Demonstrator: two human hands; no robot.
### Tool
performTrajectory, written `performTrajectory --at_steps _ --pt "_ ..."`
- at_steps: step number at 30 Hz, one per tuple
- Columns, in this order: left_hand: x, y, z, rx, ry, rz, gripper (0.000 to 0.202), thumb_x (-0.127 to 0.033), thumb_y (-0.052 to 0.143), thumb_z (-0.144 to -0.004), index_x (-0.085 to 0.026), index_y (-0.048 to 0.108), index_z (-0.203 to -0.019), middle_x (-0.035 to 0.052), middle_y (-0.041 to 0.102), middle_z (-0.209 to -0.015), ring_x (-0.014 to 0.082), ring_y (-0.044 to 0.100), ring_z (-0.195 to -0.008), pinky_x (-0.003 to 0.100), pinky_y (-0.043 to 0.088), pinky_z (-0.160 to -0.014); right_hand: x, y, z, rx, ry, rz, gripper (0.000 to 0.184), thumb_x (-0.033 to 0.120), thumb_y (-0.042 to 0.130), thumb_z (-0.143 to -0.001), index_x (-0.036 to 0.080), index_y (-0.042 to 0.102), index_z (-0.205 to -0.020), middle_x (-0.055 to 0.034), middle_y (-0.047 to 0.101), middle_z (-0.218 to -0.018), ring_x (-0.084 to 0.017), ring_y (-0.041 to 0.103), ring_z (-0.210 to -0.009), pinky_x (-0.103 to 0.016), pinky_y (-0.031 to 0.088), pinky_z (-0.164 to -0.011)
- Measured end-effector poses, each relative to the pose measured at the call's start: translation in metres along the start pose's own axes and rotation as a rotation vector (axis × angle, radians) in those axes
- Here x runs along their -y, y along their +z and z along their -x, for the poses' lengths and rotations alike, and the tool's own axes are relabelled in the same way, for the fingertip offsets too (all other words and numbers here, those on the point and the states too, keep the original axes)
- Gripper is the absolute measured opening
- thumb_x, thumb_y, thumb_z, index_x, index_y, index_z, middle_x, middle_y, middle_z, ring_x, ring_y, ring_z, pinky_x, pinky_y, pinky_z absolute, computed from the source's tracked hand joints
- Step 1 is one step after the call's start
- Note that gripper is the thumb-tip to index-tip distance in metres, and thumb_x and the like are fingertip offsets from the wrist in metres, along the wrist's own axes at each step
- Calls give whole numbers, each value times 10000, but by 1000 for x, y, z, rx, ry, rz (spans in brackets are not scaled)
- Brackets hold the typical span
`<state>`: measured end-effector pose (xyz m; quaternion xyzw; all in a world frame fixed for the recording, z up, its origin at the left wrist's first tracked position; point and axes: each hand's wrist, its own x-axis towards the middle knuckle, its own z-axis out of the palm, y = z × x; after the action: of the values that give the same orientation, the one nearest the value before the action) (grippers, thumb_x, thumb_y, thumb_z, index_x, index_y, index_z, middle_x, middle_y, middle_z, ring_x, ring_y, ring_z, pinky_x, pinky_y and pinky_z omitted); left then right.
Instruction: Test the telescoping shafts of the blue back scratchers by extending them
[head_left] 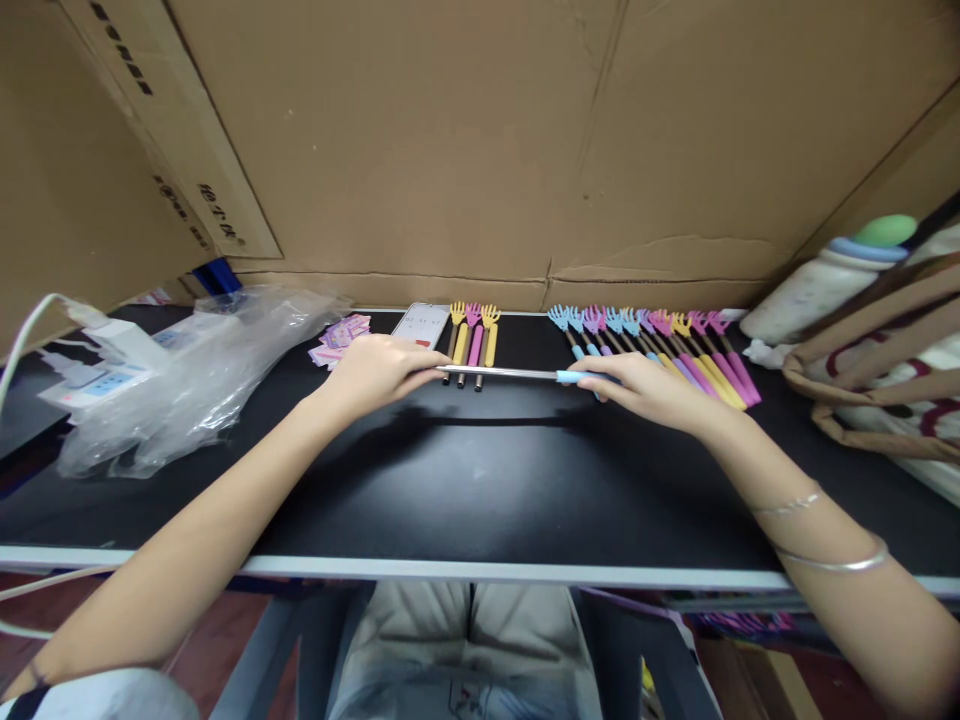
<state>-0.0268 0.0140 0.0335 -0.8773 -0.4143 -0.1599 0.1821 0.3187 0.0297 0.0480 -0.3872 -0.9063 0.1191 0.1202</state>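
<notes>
Both my hands hold one extended telescopic back scratcher [510,374] level over the black table [465,480]. My left hand [379,370] is closed round the end where its head is hidden. My right hand [645,388] pinches the light blue handle end. Behind the rod lie three collapsed scratchers [474,338], yellow, pink and yellow, side by side. To the right, a row of several collapsed scratchers [660,345] in blue, pink, purple and yellow lies fanned on the table.
A phone [421,324] and a pile of small pink cards [339,340] lie at the back left. Crumpled clear plastic [187,385] and a white power strip [97,385] fill the left. A bottle [825,280] and a strapped bag [892,390] stand right. Cardboard walls [480,140] close the back.
</notes>
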Motion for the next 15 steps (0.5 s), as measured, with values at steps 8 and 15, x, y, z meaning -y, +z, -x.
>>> performTrajectory --at_steps 8,15 --pt "-1 -3 -1 -48 24 -11 378 -448 361 -935 -292 695 -1017 33 701 -815 169 638 -756 244 384 -585 6 -1 0 88 58 -83 436 506 340 -917 185 628 -986 -6 592 -667 -116 518 -553 -242 380 -588" --pt "-1 -2 -1 -60 53 -46 378 -437 351 -939 -290 688 -1027 30 692 -791 166 625 -777 248 401 -608 11 -1 0 142 87 -142 439 502 329 -914 179 622 -973 10 535 -636 -99 467 -514 -233 362 -543"
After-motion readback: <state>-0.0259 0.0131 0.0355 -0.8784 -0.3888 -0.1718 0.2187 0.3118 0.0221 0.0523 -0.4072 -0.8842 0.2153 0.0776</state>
